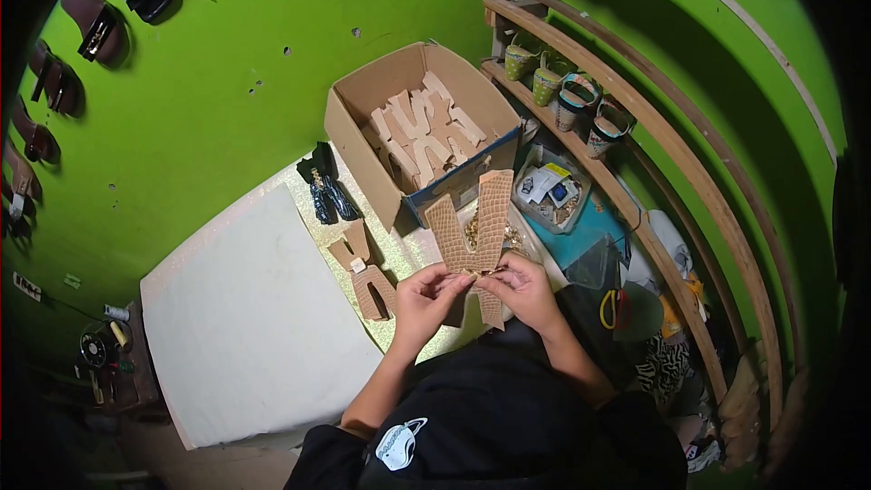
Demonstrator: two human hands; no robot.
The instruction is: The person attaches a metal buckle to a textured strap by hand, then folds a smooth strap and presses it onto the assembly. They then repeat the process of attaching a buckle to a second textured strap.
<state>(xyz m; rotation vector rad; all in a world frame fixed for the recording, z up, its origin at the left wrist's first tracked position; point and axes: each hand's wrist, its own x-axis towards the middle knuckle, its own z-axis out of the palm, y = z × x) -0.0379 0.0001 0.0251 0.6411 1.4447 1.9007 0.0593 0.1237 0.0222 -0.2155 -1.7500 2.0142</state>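
A tan, crocodile-textured, X-shaped shoe upper [494,210] is pinched at its narrow middle by both my hands. My left hand [424,301] closes thumb and fingers on the left side of that middle. Opposite it, my right hand [528,294] grips the right side, fingertips close to the left ones. A small gold-coloured piece shows between the fingertips, partly covered. Left of my hands lies another tan upper [374,298] with a shiny piece across its middle. Behind the held upper, a tray [541,259] of gold-coloured pieces is partly hidden.
A cardboard box [349,118] holds several light tan cut pieces. Near it lies a dark, glossy upper [328,192]. A clear plastic container [567,225] stands right of the tray, with scissors [609,310] lower down. A wooden rack [635,68] bounds the right; a white-covered surface [254,327] the left.
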